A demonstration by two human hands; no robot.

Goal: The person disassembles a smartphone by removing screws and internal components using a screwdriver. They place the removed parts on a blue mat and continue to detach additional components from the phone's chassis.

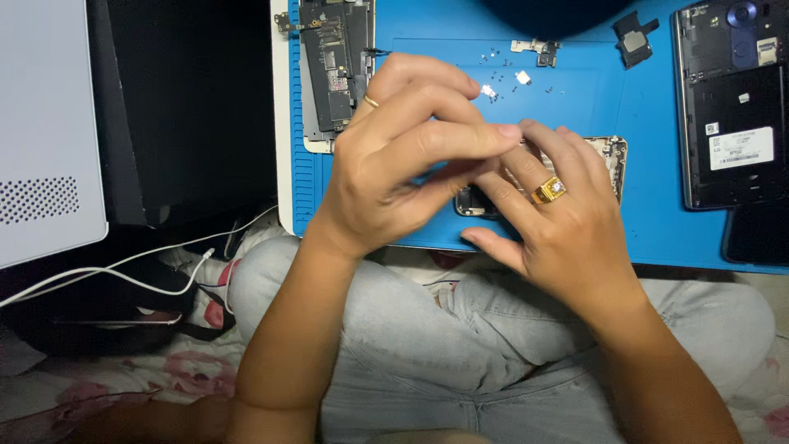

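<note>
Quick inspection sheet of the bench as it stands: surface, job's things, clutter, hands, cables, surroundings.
Surface: blue work mat on a low bench, over the person's lap.
Job's things: gold-edged phone frame lying on the mat, mostly hidden under both hands.
Clutter: circuit board assembly at the mat's top left; tiny screws and a small bracket scattered; small black module; opened dark phone at right.
Hands: left hand and right hand meet over the frame, fingertips pinched; whatever is held is too small to tell.
Cables: white cables left of the knees.
Surroundings: grey perforated case at left; floral fabric below.
</note>
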